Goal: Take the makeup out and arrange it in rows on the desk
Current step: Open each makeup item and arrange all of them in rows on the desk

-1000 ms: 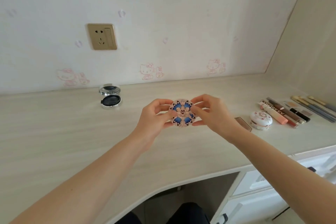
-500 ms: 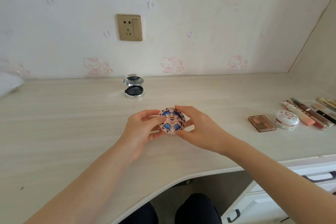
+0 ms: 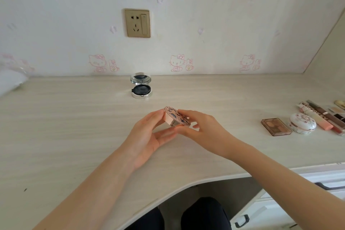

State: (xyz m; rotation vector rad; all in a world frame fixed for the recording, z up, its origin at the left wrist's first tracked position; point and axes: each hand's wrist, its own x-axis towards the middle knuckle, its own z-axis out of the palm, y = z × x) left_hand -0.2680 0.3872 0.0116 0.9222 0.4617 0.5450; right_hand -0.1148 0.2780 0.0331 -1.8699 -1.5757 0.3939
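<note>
A round pink compact (image 3: pixel 174 116) with a blue patterned lid is held over the middle of the desk (image 3: pixel 74 127), tilted with its side wall toward me. My left hand (image 3: pixel 149 136) holds its left side, thumb on the upper rim and fingers underneath. My right hand (image 3: pixel 197 127) pinches its right edge. An open silver compact (image 3: pixel 141 86) with a dark puff stands near the wall. At the right lie a brown eyeshadow palette (image 3: pixel 276 126), a white floral round case (image 3: pixel 303 123) and several tubes and pencils (image 3: pixel 321 115) in a row.
A gold wall socket (image 3: pixel 137 23) sits above the open compact. Something white and blurred (image 3: pixel 9 82) lies at the desk's far left. White drawers (image 3: pixel 317 192) with dark handles are under the desk at right. My knees (image 3: pixel 186 216) show below the curved front edge.
The pink compact has tipped from lid facing me to lying flatter, lid up. My view has swung left, so the makeup row sits further right.
</note>
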